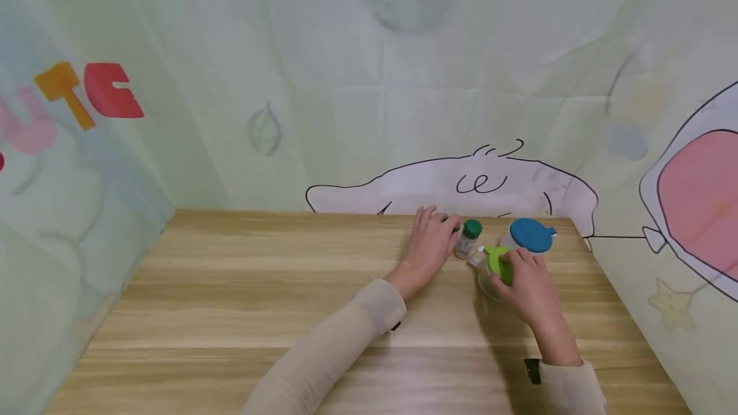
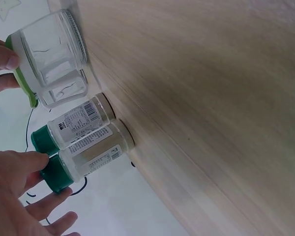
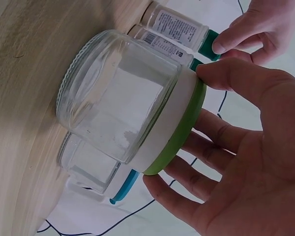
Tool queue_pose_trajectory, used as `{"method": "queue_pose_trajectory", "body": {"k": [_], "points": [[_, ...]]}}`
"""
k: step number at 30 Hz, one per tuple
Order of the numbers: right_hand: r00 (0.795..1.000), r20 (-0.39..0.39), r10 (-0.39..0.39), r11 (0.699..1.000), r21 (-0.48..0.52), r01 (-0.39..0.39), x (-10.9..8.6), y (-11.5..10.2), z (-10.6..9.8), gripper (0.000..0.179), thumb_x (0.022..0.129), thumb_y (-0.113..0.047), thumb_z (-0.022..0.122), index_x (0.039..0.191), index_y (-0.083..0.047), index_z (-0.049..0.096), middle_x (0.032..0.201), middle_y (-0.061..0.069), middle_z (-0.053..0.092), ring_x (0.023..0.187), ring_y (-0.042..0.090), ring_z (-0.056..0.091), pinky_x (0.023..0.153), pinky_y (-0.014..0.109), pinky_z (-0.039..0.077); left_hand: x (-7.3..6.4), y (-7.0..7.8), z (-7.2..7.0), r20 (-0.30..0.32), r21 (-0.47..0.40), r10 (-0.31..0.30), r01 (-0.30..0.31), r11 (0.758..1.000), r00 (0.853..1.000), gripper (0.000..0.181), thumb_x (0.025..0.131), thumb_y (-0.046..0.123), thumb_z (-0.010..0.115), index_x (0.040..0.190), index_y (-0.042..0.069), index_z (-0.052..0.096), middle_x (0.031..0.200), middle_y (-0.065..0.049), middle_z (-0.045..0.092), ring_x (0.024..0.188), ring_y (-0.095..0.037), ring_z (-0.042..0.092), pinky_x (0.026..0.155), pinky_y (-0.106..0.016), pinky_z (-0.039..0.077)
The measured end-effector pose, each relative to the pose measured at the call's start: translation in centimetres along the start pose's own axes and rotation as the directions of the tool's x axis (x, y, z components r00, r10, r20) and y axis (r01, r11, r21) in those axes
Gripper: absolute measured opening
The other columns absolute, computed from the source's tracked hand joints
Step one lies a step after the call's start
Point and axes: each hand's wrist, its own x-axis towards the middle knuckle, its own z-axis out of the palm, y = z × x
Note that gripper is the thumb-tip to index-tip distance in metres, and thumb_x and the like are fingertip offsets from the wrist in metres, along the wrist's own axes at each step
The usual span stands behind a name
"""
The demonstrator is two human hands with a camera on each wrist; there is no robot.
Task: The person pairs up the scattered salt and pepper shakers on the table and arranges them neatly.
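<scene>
My left hand (image 1: 428, 245) pinches the green cap of a clear spice bottle (image 2: 99, 155) between thumb and fingers at the back of the table. A second green-capped spice bottle (image 1: 467, 243) stands right beside it, its printed label showing in the left wrist view. My right hand (image 1: 530, 290) grips the green and white lid of a clear glass jar (image 3: 123, 93), thumb on one side and fingers on the other. The glass looks see-through, with no contents visible. Behind this jar is a similar one with a blue lid (image 1: 530, 235), touched by neither hand.
The wooden table (image 1: 259, 293) meets a printed cloth backdrop (image 1: 323, 114) at its back edge and sides. All the bottles and jars stand close together near the back right corner.
</scene>
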Motion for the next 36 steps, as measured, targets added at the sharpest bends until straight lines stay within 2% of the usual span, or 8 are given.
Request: {"method": "queue_pose_trajectory", "body": {"k": [4, 8, 17, 31, 36], "points": [[1.000, -0.005, -0.012, 1.000, -0.008, 0.012, -0.1, -0.1, 0.1, 0.043, 0.093, -0.021, 0.076, 0.121, 0.010, 0.065, 0.122, 0.027, 0.062, 0.103, 0.042, 0.053, 0.078, 0.055, 0.051, -0.2, -0.1, 0.1, -0.002, -0.018, -0.012, 0.011, 1.000, 1.000, 0.031, 0.105, 0.030, 0.068, 0.135, 0.022, 0.069, 0.136, -0.004, 0.073, 0.142, -0.031, 0.055, 0.125, -0.055, 0.035], [1.000, 0.000, -0.016, 1.000, -0.013, 0.016, -0.1, -0.2, 0.2, 0.043, 0.094, -0.022, 0.076, 0.122, 0.009, 0.065, 0.123, 0.027, 0.062, 0.104, 0.042, 0.053, 0.079, 0.056, 0.051, -0.3, -0.4, 0.1, -0.019, -0.059, -0.018, 0.017, 0.998, 1.000, 0.026, 0.104, 0.028, 0.070, 0.129, 0.020, 0.070, 0.133, -0.004, 0.074, 0.142, -0.029, 0.055, 0.126, -0.053, 0.033], [1.000, 0.002, -0.013, 1.000, -0.015, 0.013, -0.3, -0.3, 0.3, 0.042, 0.094, -0.022, 0.076, 0.122, 0.007, 0.065, 0.125, 0.027, 0.061, 0.105, 0.043, 0.053, 0.079, 0.055, 0.051, -0.8, -1.2, -0.4, -0.037, -0.127, 0.006, -0.010, 0.992, 0.999, 0.020, 0.099, 0.020, 0.075, 0.118, 0.016, 0.070, 0.122, -0.004, 0.076, 0.131, -0.026, 0.059, 0.128, -0.050, 0.031], [1.000, 0.009, -0.027, 1.000, -0.016, 0.027, -0.4, 0.2, 0.2, 0.042, 0.095, -0.022, 0.075, 0.122, 0.008, 0.064, 0.126, 0.028, 0.060, 0.106, 0.044, 0.051, 0.079, 0.055, 0.050, -1.8, -2.5, -1.4, -0.063, -0.108, 0.029, -0.036, 0.993, 0.998, 0.029, 0.094, 0.015, 0.074, 0.123, 0.016, 0.074, 0.118, -0.004, 0.075, 0.120, -0.024, 0.060, 0.126, -0.049, 0.034], [0.999, 0.014, -0.029, 0.999, -0.016, 0.029, -0.3, 0.1, 0.2, 0.042, 0.095, -0.022, 0.074, 0.122, 0.008, 0.063, 0.124, 0.028, 0.060, 0.105, 0.044, 0.051, 0.078, 0.055, 0.049, -2.4, -3.0, -1.9, -0.071, -0.070, 0.044, -0.049, 0.996, 0.996, 0.030, 0.093, 0.018, 0.075, 0.123, 0.019, 0.076, 0.119, -0.002, 0.075, 0.117, -0.023, 0.060, 0.123, -0.043, 0.037]]}}
